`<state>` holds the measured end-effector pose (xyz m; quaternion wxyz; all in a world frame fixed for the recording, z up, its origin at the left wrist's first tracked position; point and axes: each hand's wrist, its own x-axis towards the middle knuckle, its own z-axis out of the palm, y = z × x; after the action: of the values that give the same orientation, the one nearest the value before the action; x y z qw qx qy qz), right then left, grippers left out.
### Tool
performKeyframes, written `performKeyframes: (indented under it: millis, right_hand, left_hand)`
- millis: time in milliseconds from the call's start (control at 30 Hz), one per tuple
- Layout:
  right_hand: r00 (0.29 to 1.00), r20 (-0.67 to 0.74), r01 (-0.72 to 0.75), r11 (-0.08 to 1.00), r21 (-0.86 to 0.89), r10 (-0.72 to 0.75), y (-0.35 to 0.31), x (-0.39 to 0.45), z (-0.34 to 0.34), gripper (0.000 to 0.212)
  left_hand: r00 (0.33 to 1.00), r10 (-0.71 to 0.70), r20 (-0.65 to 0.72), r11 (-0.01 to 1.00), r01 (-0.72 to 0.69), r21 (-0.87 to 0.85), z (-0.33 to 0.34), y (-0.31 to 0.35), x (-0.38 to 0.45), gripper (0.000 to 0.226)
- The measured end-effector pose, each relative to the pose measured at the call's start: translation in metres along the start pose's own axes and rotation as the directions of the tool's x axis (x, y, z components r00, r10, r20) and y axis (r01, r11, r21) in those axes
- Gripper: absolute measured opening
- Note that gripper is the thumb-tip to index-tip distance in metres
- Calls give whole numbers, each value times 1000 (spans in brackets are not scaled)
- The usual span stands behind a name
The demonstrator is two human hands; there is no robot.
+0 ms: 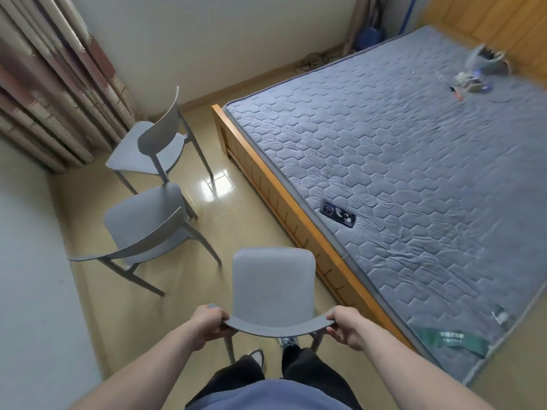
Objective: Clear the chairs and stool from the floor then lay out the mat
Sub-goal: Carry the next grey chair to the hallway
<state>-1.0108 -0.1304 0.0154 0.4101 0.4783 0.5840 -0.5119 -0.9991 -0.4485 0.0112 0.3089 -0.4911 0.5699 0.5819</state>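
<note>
Step in hand: clearing chairs. Left hand (pixel 207 324) and right hand (pixel 344 327) each grip an end of the near chair's (pixel 273 288) curved backrest, fingers curled under the rim. It stands in the floor (pixel 251 202) strip beside the bed (pixel 414 173). Two more chairs (pixel 148 226) stand ahead near the curtain (pixel 50 84). Stool and mat not in view. Next, likely: lift and carry clear, minding the bed frame.
</note>
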Motion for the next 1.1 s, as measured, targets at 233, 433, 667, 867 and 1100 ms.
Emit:
performKeyframes:
  millis: [233, 433, 667, 867, 1100]
  right_hand:
    - [993, -113, -11, 973, 231, 38, 104, -44, 10, 11]
    - [991, -119, -11, 910, 415, 66, 180, -64, 11, 14]
    - [979, -146, -23, 792, 610, 141, 296, -83, 2, 17]
    - [959, -203, 46, 603, 797, 196, 426, -119, -12, 16]
    - [952, -210, 104, 409, 907, 223, 589, -148, -29, 17]
  left_hand:
    - [990, 46, 130, 960, -80, 268, -16, -25, -27, 27]
    - [975, 57, 215, 920, -135, 369, -3, -35, -62, 29]
    - [938, 63, 342, 698, -286, 656, 42, -78, -97, 11]
    - [894, 0, 449, 496, -390, 776, 97, -161, -145, 8]
    - [843, -25, 538, 256, -515, 818, 151, -291, -198, 23]
